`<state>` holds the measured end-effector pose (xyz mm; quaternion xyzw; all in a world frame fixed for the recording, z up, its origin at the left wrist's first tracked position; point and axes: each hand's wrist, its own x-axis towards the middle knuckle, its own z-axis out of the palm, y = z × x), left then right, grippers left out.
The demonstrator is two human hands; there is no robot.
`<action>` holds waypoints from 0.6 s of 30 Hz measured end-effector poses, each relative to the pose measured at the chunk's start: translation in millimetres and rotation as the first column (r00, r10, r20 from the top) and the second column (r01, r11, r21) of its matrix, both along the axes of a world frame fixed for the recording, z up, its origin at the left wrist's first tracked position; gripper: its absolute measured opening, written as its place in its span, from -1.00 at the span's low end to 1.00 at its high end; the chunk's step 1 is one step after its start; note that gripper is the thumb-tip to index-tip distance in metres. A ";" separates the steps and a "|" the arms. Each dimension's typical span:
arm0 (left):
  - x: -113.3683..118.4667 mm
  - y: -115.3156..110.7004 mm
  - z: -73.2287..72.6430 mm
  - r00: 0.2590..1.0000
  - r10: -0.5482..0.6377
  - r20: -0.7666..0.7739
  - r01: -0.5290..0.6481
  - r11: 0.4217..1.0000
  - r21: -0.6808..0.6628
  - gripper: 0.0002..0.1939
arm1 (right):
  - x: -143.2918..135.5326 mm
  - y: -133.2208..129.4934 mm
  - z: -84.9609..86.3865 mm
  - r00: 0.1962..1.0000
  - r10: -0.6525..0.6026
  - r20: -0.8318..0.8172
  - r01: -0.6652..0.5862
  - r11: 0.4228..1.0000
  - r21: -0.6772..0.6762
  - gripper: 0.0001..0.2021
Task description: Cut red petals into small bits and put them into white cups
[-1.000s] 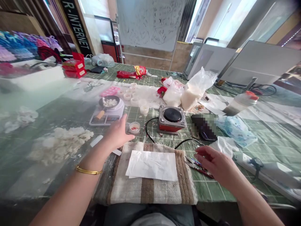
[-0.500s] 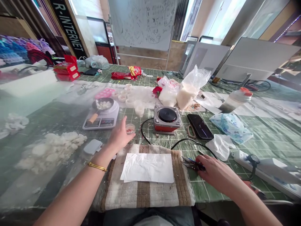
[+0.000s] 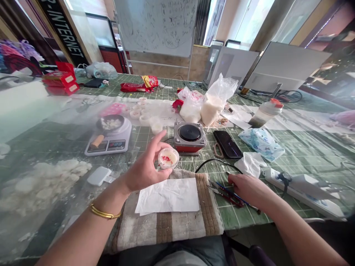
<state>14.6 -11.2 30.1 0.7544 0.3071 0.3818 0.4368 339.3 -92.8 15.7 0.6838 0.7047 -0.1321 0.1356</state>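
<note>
My left hand (image 3: 148, 164) holds a small clear cup (image 3: 168, 158) between thumb and fingers, raised above the back edge of a striped towel (image 3: 163, 225). Pale, wax-like stuff with red bits fills the cup. A white sheet of paper (image 3: 168, 195) lies flat on the towel. My right hand (image 3: 248, 188) rests at the table to the right, fingers curled together; what they hold, if anything, is hidden. Beside it lie red-handled pliers (image 3: 229, 197) and a thin blue tool (image 3: 222, 186), partly under the hand.
A small hot plate (image 3: 190, 136) stands past the towel, with a phone (image 3: 227, 144) to its right. At left are a kitchen scale (image 3: 118, 142) bearing a pan and a heap of white chunks (image 3: 55, 181). A power strip (image 3: 302, 195) lies at right.
My left hand has taken hold of the small cup and lifted it toward me and to the right. My right hand has moved back off the pliers. The view has shifted slightly.
</note>
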 end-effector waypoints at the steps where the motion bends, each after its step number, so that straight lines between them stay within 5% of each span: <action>1: 1.8 -0.2 -4.4 0.999 -0.042 0.019 0.042 0.999 -0.015 -0.06 | 0.1 -0.5 3.5 1.000 0.008 -0.019 -0.009 1.000 -0.003 -0.85; 6: 4.1 4.2 -32.3 0.989 -0.109 0.099 0.119 0.989 -0.093 -0.08 | 2.0 -11.0 10.4 0.996 0.040 -0.075 -0.047 0.994 -0.104 -0.84; 11: 2.0 3.9 -43.2 0.978 -0.132 0.161 0.151 0.982 -0.115 -0.03 | 0.5 -13.5 0.5 0.999 0.050 -0.007 -0.051 0.993 -0.105 -0.79; 15: -2.1 1.8 -43.3 0.969 -0.121 0.214 0.141 0.987 -0.083 0.00 | 11.4 -7.4 12.0 0.992 0.010 -0.123 -0.020 0.997 -0.080 -0.90; 18: -6.2 1.1 -41.4 0.964 -0.121 0.238 0.142 0.987 -0.072 0.00 | 17.8 -3.7 34.4 0.928 -0.016 -0.373 0.054 0.994 0.091 -0.96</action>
